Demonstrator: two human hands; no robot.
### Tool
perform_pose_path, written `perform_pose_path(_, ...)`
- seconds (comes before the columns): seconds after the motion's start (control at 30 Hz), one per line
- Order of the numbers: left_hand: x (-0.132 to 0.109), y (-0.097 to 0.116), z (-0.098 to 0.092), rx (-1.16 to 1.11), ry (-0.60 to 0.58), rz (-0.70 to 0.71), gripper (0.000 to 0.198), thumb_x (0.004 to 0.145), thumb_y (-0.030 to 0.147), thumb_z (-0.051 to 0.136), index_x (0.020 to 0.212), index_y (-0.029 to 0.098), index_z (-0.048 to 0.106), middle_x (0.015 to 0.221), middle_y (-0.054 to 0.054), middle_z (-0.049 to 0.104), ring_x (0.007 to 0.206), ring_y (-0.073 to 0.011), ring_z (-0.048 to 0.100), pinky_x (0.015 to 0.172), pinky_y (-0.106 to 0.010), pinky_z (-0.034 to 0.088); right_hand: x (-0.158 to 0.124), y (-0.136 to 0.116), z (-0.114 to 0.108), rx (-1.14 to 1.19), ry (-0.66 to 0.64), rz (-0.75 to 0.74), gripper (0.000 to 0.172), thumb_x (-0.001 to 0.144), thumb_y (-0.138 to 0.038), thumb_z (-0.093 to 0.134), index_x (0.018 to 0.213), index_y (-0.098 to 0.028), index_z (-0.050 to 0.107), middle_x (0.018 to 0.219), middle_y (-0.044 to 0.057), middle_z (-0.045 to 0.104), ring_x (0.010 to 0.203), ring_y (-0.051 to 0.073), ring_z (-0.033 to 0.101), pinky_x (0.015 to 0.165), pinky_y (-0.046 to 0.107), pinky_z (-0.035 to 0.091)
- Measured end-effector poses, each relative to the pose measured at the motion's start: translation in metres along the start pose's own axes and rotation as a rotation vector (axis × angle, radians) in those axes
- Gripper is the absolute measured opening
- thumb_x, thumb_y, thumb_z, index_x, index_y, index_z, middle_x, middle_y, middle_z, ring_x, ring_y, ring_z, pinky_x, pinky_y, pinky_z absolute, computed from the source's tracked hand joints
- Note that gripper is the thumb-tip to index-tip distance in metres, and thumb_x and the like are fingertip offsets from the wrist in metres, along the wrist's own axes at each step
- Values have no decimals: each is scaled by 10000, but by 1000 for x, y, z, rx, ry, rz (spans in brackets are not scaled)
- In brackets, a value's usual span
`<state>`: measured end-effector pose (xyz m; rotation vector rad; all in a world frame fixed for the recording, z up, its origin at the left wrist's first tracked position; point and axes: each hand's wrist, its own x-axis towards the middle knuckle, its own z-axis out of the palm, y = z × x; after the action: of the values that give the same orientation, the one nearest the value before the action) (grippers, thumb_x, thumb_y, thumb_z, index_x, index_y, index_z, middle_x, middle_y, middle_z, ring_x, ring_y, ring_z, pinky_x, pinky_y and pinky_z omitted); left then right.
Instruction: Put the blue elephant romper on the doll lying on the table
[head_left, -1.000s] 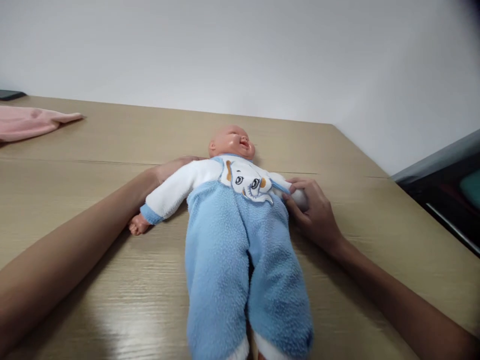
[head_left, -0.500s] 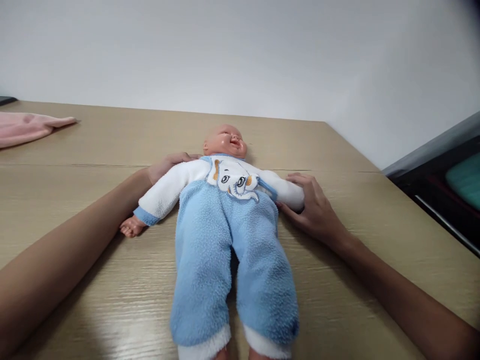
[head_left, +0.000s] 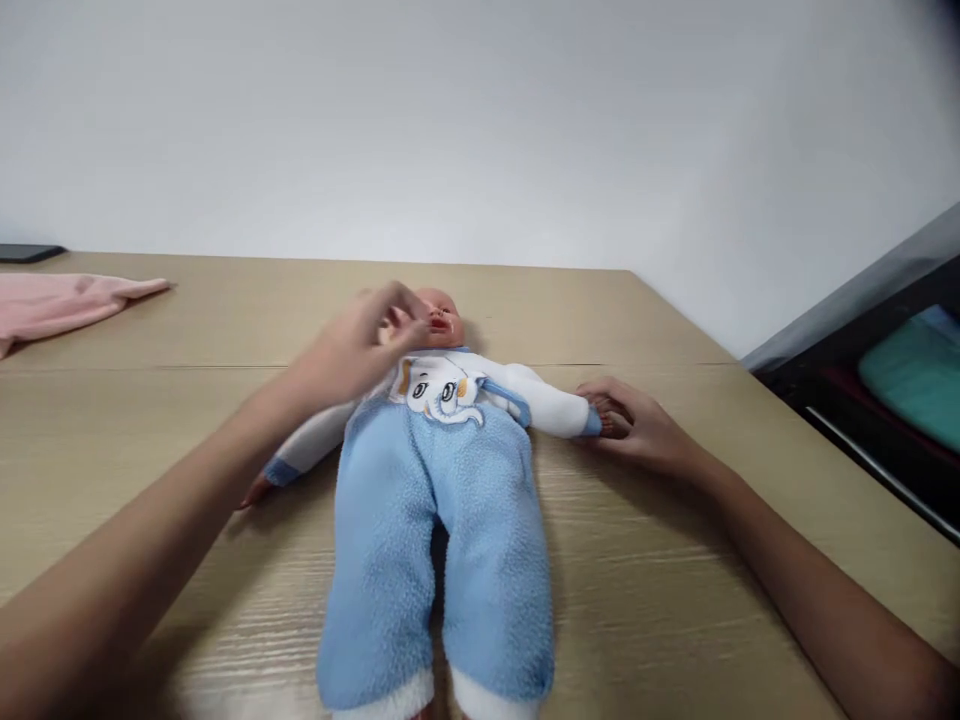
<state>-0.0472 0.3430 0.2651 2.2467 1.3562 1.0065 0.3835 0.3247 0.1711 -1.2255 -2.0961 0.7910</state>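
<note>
A baby doll point(head_left: 442, 470) in a fleecy blue and white outfit with an elephant on the chest lies on its back, head away from me. My left hand point(head_left: 367, 340) is raised over the doll's shoulder beside its face, fingers curved and apart with nothing visible between them; it hides part of the head. At the right, my right hand point(head_left: 637, 425) has its fingers wrapped round the doll's small hand point(head_left: 609, 418), just past the blue cuff. The doll's other arm stretches out beneath my left forearm.
The doll rests on a wooden table point(head_left: 675, 620) against a pale wall. A pink cloth point(head_left: 71, 303) lies at the far left, with a dark flat object point(head_left: 30, 253) behind it. Beyond the right edge are a black object and teal fabric point(head_left: 919, 375).
My left hand has risen from beside the doll's shoulder towards its face. My right hand has gone from the doll's sleeve to its hand, and that arm is now fully extended. The view has shifted slightly.
</note>
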Motion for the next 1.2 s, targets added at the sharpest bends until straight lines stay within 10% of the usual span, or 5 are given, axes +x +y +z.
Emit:
perform_pose_path(0.13,12,51,50,246,-270,283,238,1059,390,660,1165,194,744,1234,-127,753,1247,-340,654,1147,-521,471,3,-9,12,345,161,78,605,711,-451,1031,1191,-285,702,1070,43,803,952,259,770,817,366,644)
perform_pose_path(0.27,26,50,82,371,-427,288,209,1030,308,731,1173,157,746,1220,-149,772,1178,-342,687,1050,-466,508,4,-26,22,427,311,54,532,699,-475,1034,1075,-285,710,984,18,764,843,214,723,759,338,629)
perform_pose_path(0.7,15,46,68,-91,-299,584,80,938,233,673,1003,250,716,992,-51,778,914,-237,718,882,-356,494,64,-87,59,415,486,-192,513,769,-339,971,982,-306,506,955,-6,666,901,215,728,762,341,638)
perform_pose_path(0.9,11,52,64,-353,-249,399,64,836,223,708,900,222,716,826,-1,749,757,-183,672,739,-316,485,54,-88,80,10,286,-421,197,870,-219,786,1026,-298,696,1146,83,751,1073,300,719,920,466,623)
perform_pose_path(1.2,28,29,81,-280,-142,109,165,879,360,676,935,206,694,920,-40,729,911,-246,674,844,-377,509,23,-90,88,678,171,102,380,964,-527,807,1245,-285,720,1229,60,798,1194,268,733,1118,439,565)
